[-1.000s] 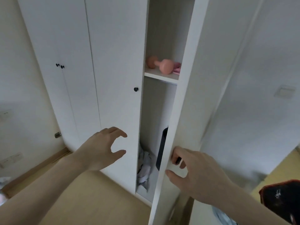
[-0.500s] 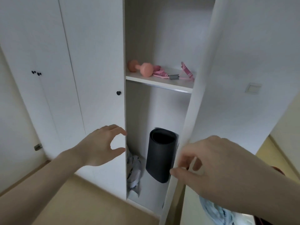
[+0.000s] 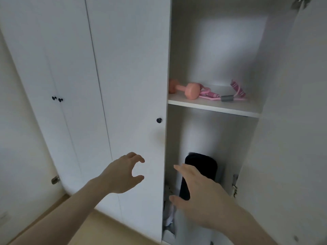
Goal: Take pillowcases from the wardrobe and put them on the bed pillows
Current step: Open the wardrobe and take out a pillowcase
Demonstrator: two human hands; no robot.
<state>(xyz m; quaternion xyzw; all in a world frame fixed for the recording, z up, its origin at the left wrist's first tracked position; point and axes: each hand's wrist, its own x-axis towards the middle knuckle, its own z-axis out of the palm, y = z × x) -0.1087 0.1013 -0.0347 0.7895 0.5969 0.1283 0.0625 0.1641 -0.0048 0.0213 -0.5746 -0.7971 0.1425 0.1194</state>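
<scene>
A white wardrobe [image 3: 131,68] stands in front of me with its right door [image 3: 292,138] swung wide open. In the lower compartment a bundle of pale cloth [image 3: 169,216] lies at the bottom left, partly hidden by the closed door's edge and my hand. My right hand [image 3: 200,197] reaches into that compartment, fingers spread, holding nothing. My left hand [image 3: 123,174] hovers in front of the closed door, fingers curled apart and empty. No pillows or bed are in view.
A black rolled mat [image 3: 200,172] stands upright behind my right hand. On the shelf [image 3: 212,106] lie a pink dumbbell [image 3: 187,90] and a pink skipping rope [image 3: 228,94]. The closed door has a black knob [image 3: 159,120]. Wooden floor [image 3: 106,230] lies below.
The right door has swung fully open. My right hand let go of its edge and moved left into the lower compartment. The view has come closer.
</scene>
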